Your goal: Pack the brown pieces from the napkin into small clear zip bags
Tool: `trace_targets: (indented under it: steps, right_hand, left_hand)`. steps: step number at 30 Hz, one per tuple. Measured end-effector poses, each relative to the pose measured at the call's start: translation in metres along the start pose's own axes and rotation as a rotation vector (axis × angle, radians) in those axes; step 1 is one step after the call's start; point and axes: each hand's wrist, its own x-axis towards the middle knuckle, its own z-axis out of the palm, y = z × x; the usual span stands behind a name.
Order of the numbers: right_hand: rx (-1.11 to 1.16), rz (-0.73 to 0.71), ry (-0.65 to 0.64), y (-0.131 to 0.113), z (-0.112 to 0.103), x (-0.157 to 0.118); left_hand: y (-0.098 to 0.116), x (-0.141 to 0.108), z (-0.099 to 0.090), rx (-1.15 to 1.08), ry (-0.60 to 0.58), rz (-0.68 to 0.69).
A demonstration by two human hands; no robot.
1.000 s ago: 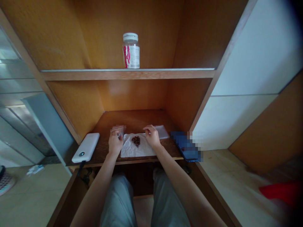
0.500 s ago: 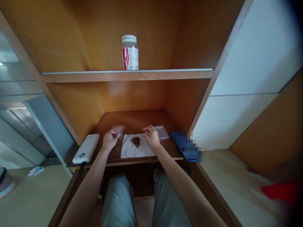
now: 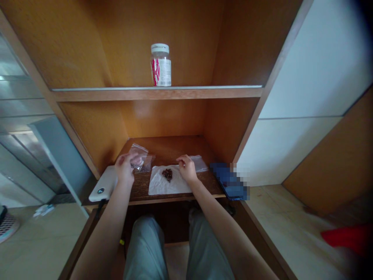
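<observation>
My left hand (image 3: pixel 125 166) is closed on a clear plastic bag (image 3: pixel 139 152), raised at the left of the shelf board. Beneath and beside it another clear bag (image 3: pixel 148 163) lies on the wood. A white cloth (image 3: pixel 157 187) is spread at the centre, with a small heap of dark brown pieces (image 3: pixel 167 175) on it. My right hand (image 3: pixel 186 167) rests over the cloth's right edge, fingers bent and pressed together; whatever they hold is too small to make out. Just behind it is a flat clear bag (image 3: pixel 199 163).
A white power bank (image 3: pixel 102 186) with a cable lies at the left, partly behind my left hand. A dark blue phone-like object (image 3: pixel 230 182), partly pixelated, is at the right. On the upper shelf (image 3: pixel 204 92) stands a white-capped bottle (image 3: pixel 161 66).
My left hand has moved left and slightly up, lifting a clear bag away from the other one. My right hand has stayed in place.
</observation>
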Motion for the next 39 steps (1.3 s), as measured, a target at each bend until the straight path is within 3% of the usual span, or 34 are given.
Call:
trace_targets:
  steps: [4, 8, 13, 17, 19, 24, 26, 33, 39]
  right_hand:
    - [0.014, -0.008, 0.016, -0.001, 0.0, 0.0]
    - [0.025, 0.008, 0.035, -0.004, -0.001, 0.0]
    - [0.113, 0.011, 0.114, -0.008, -0.006, 0.003]
    - [0.231, 0.048, 0.08, -0.019, -0.005, 0.008]
    - [0.329, 0.11, -0.02, -0.029, -0.001, 0.01]
    - [0.502, 0.324, -0.476, -0.057, 0.013, 0.01]
    - [0.48, 0.357, -0.544, -0.063, 0.018, 0.008]
    - [0.306, 0.124, -0.5, -0.075, 0.024, 0.004]
    - [0.163, 0.059, -0.553, -0.091, 0.025, 0.003]
  left_hand:
    - [-0.004, -0.011, -0.001, -0.305, -0.096, -0.404]
    - [-0.014, -0.024, -0.004, -0.378, -0.251, -0.511]
    - [-0.022, -0.036, -0.01, -0.325, -0.471, -0.473]
    - [-0.026, -0.039, -0.015, -0.315, -0.491, -0.439]
    - [-0.026, -0.041, -0.017, -0.301, -0.502, -0.411]
    - [-0.027, -0.048, -0.015, -0.312, -0.533, -0.289]
    - [-0.028, -0.049, -0.013, -0.291, -0.507, -0.259]
    - [-0.035, -0.053, -0.012, -0.089, -0.399, -0.17]
    - [-0.025, -0.057, -0.011, -0.154, -0.383, -0.198]
